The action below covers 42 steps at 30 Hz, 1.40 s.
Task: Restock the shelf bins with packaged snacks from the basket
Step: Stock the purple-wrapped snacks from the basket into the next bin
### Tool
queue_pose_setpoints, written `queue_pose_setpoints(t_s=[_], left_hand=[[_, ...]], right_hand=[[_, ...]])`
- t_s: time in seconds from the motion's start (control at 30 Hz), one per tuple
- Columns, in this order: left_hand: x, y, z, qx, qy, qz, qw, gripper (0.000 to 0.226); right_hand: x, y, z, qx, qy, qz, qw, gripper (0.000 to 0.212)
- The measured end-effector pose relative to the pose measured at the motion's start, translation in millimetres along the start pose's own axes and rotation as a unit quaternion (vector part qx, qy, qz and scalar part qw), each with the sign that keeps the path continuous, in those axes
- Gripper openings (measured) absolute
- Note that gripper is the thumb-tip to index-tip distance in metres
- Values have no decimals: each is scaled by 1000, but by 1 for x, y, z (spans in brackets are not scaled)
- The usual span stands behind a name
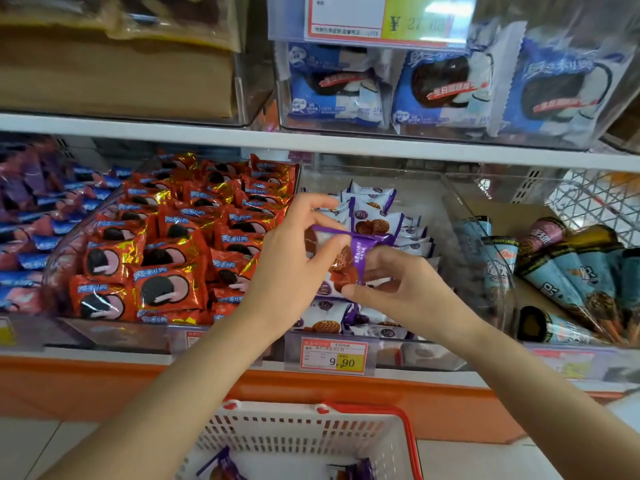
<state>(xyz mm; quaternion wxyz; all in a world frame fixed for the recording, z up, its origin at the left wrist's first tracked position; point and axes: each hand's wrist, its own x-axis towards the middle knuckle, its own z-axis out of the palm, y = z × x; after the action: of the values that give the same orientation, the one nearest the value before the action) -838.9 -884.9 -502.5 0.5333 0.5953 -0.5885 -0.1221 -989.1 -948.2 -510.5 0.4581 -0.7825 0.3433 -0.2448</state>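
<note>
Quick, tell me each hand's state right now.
Left hand: pinches the purple-and-white snack packet by its upper end.
Right hand: grips the same packet's lower end.

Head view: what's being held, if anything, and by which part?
One purple-and-white snack packet, in front of the middle bin: the left hand pinches its upper-left edge, the right hand its lower-right end.

basket (pixel 346 434) cut off below, upper price tag (pixel 381 19) blurred

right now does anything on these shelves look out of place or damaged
Nothing stands out. The purple packet pinched by the left hand and right hand matches the packets in the bin behind it.
</note>
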Motion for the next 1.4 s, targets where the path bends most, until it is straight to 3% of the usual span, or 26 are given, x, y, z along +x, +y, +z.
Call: queue_pose_setpoints(t_s=[0.1, 0.17, 0.23, 0.37, 0.5, 0.63, 0.77, 0.97, 1.13, 1.2, 1.3, 1.4], left_hand=[[4, 9, 6, 12, -30, 15, 999, 48], [4, 13, 8, 31, -55, 26, 998, 41], [4, 9, 3, 116, -58, 67, 989, 32], [2, -20, -17, 371, -71, 144, 915, 39], [-4, -46, -32, 459, -113, 157, 867, 37], [-6, -52, -31, 468, -116, 162, 861, 36], [-6, -54, -28, 472, -98, 175, 859, 35], [-6, -57, -27, 476, -84, 186, 856, 34], [-6, -58, -27, 475, -71, 196, 855, 34], [-7, -58, -27, 474, -70, 195, 856, 33], [-6, -59, -27, 473, -70, 194, 857, 33], [-7, -59, -27, 477, -68, 197, 854, 34]], right_hand=[[-2, -3, 2, 14, 65, -32, 997, 46], [-1, -5, 1, 8, 88, -56, 995, 39], [2, -5, -2, 31, 101, -51, 993, 34], [14, 15, -15, 106, 167, 30, 980, 28], [32, 42, -29, 74, 251, 98, 960, 38], [58, 55, -34, -13, 257, 153, 954, 30], [82, 65, -29, -1, 252, 185, 950, 39], [92, 53, -32, -155, 217, 54, 962, 28], [100, 55, -36, -231, 134, 35, 963, 32], [103, 55, -35, -290, 111, 40, 950, 34], [102, 49, -33, -409, 137, 11, 902, 35], [94, 51, -27, -444, 161, -45, 880, 33]])
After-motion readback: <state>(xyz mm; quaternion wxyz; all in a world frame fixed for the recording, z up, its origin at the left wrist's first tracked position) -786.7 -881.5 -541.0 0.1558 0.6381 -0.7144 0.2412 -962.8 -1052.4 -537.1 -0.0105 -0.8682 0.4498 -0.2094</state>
